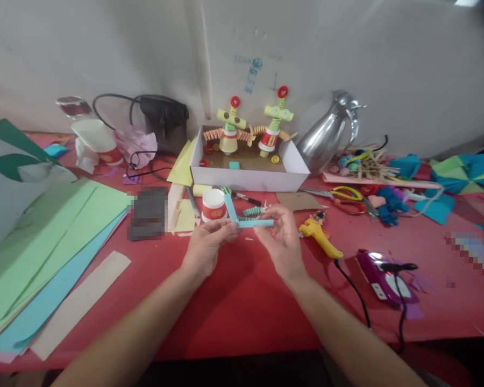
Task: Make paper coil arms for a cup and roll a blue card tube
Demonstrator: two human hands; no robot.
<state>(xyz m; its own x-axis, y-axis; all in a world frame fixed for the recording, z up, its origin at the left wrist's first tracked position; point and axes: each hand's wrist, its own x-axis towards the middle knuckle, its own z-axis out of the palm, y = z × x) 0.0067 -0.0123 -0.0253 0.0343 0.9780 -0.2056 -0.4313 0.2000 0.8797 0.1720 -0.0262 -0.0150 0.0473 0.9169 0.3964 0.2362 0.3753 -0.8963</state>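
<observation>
Two light-blue paper strips meet at a corner, one pointing up and the other lying sideways to the right. Their joint is pinched between the thumb and fingers of my left hand. My right hand has its thumb and curled fingers around the right end of the sideways strip. Just behind the strips stands a red-and-white paper cup, upside down. A folded green paper spring lies close behind my fingers, and a black marker rests beyond it.
A white box holds two paper-cup figures. To the right lie a yellow glue gun with its cord, scissors and a purple power socket. Coloured paper sheets cover the left. A steel jug stands behind.
</observation>
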